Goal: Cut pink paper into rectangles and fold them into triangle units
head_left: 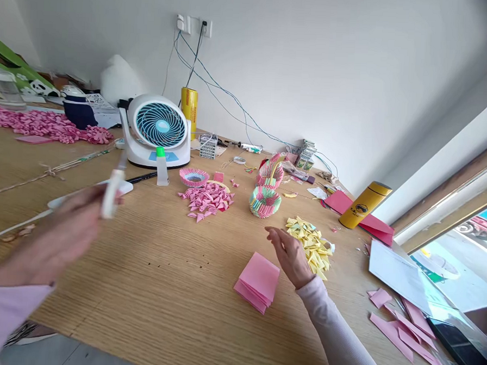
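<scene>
Smeared by motion, my left hand point(76, 217) is closed round a white-handled knife point(112, 194) whose thin grey blade points up and away, over the left side of the table. My right hand point(291, 256) holds nothing; its fingers are loosely bent and apart. Just left of and below it lies a stack of pink paper squares point(258, 278). Beside its back, to the right, is a pile of folded yellow paper pieces point(311, 243). Folded pink paper pieces point(208, 199) are heaped farther back, near a pink and blue paper dish point(193, 177).
A white fan point(160, 126) stands at the back left, with a green-capped bottle point(161, 170) before it. Paper baskets point(265, 202) sit at centre back. A yellow flask point(365, 205), pink paper strips point(399, 327) and a phone point(461, 346) lie along the right. Cables point(227, 94) hang behind.
</scene>
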The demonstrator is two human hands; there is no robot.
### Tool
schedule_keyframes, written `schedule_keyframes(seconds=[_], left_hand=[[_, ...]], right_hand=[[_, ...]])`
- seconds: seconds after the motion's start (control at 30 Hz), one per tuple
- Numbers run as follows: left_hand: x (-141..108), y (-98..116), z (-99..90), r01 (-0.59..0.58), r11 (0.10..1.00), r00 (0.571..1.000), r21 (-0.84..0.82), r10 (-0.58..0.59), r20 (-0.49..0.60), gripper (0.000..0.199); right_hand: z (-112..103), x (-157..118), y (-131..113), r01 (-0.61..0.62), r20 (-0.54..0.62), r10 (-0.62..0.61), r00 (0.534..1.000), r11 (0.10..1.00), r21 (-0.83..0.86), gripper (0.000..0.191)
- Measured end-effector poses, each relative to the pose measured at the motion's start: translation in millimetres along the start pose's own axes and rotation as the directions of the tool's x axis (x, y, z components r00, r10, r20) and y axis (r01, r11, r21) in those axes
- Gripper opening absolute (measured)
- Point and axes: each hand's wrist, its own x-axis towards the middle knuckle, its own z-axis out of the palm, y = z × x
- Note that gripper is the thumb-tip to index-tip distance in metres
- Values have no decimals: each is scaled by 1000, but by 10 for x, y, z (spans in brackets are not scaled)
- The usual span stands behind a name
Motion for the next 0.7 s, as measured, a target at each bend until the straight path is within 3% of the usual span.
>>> schedule_keyframes(seconds=[0.03,0.07,0.13,0.2,0.3,0.37,0.5,0.6,0.67,0.7], left_hand=[[-127,90,229,38,979,993,-200,-16,115,35],[-275,190,460,106,943,953,-317,-6,301,29],[-584,385,903,202,887,861,-414,41,507,27],[-841,531,1286,235,877,817,-419,55,573,29],[-1072,645,1698,193,901,691,-389,157,706,32],[-1143,692,1866,118,927,677,-356,187,712,33],[-1148,778,2015,-161,941,665,-297,326,672,24],[-997,773,2050,-338,908,619,-249,413,668,23],[-842,708,2080,-385,907,616,-171,390,685,26],[-764,660,2102,-443,889,572,-115,379,727,28]], right_hand=[[-22,-8,-60,-22,-29,24,999,998,62,41],[-41,-40,-125,-53,-35,60,998,984,172,41],[-64,-152,-260,-129,52,118,992,887,444,40],[-75,-281,-373,-210,165,134,977,733,647,37],[-96,-413,-443,-227,189,126,974,560,797,35],[-125,-448,-426,-203,144,152,978,516,832,36],[-218,-456,-338,-200,93,218,971,543,815,38],[-309,-447,-277,-176,32,259,965,555,813,33],[-373,-439,-247,-145,-24,288,957,551,822,35],[-401,-436,-235,-132,-44,299,953,545,828,36]])
